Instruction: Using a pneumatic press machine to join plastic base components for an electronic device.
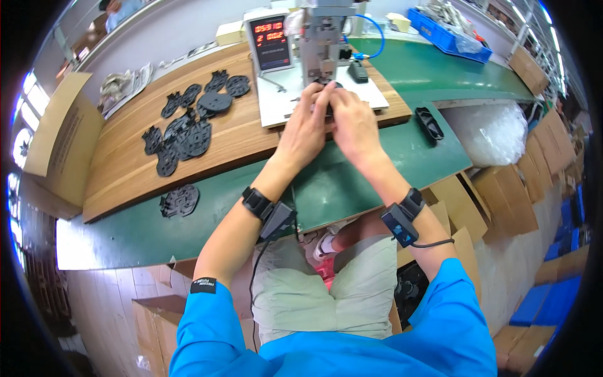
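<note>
My left hand (305,125) and my right hand (355,122) meet on the white base plate (274,113) of a bench press machine (320,47), right below its metal head. The fingers of both hands are bent and closed around a small black part (329,109). Most of that part is hidden by the fingers, so its shape does not show. To the left, several flat black plastic parts (188,135) with cut-outs lie in a loose group on the wooden board (125,157). One more black plastic part (181,201) rests on the green table nearer to me.
A display box with red digits (270,41) stands left of the press head. On the green table (408,144) at right sits a black tray-like part (429,125). An open cardboard box (66,132) borders the board at left; a blue crate (440,34) is far right.
</note>
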Demonstrator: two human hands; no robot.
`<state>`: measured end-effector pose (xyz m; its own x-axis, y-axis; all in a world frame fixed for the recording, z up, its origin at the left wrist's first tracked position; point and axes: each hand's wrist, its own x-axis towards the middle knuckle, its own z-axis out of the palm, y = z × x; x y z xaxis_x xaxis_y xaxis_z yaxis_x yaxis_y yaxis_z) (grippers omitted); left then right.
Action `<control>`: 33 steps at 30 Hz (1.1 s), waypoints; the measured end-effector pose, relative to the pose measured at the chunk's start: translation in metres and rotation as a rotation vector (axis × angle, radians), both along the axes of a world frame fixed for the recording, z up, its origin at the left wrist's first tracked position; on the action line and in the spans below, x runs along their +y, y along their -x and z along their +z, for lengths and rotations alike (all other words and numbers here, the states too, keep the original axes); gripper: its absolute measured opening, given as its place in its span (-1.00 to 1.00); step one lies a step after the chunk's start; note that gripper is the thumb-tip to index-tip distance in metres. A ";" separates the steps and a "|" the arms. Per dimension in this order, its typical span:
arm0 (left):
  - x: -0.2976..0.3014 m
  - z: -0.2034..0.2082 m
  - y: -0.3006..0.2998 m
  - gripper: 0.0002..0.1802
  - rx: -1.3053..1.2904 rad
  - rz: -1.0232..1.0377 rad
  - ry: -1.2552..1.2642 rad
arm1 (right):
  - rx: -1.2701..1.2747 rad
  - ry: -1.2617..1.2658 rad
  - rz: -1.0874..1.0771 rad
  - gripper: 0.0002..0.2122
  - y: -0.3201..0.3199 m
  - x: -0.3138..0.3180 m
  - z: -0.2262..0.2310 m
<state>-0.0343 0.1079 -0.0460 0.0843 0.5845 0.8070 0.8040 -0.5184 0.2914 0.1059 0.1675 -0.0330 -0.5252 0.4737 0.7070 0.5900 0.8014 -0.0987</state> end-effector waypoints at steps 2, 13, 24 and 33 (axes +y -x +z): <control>-0.003 0.000 0.004 -0.11 -0.017 0.001 0.018 | -0.004 0.062 -0.022 -0.73 0.008 0.001 0.009; -0.152 0.054 0.051 -0.49 0.210 0.518 0.314 | -0.039 0.093 0.027 -0.72 0.004 0.001 0.024; -0.342 0.003 0.142 -0.52 0.332 0.637 0.652 | -0.067 0.030 0.046 -0.80 0.004 0.004 0.024; -0.339 0.016 0.082 -0.33 0.316 0.421 0.719 | -0.078 0.029 0.038 -0.82 0.004 0.002 0.024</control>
